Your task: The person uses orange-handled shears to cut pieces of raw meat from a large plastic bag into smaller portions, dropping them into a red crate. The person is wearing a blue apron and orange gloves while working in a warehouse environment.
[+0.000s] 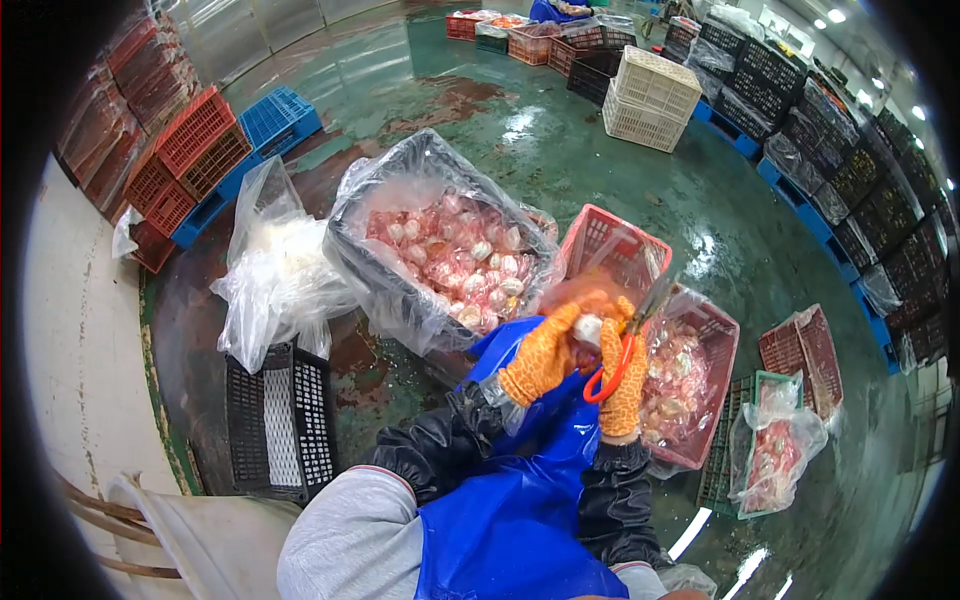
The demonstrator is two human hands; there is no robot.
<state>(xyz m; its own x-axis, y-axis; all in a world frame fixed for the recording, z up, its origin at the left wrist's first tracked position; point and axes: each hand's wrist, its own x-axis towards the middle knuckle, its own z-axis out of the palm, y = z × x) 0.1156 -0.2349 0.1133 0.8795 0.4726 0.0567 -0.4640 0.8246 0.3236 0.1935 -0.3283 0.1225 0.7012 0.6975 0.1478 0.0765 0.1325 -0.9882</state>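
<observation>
Both my hands wear orange patterned gloves and are close together above the blue apron (510,500) on my lap. My left hand (537,362) is closed on a red-and-white piece (588,328), blurred at its reddish top, its kind unclear. My right hand (625,372) grips scissors with red handles (613,378), their metal blades (655,298) pointing up and to the right. Ahead on the left, a plastic-lined dark crate (345,232) contains many similar red and white pieces (455,250). On the right, a red crate (722,350) contains more under clear plastic.
An upright red crate (620,232) stands just beyond my hands. White plastic bags (285,275) and a black crate (262,420) lie left. A green crate (735,450) is right. Stacked black crates (840,150) on blue pallets line the right; another person (558,10) is far off.
</observation>
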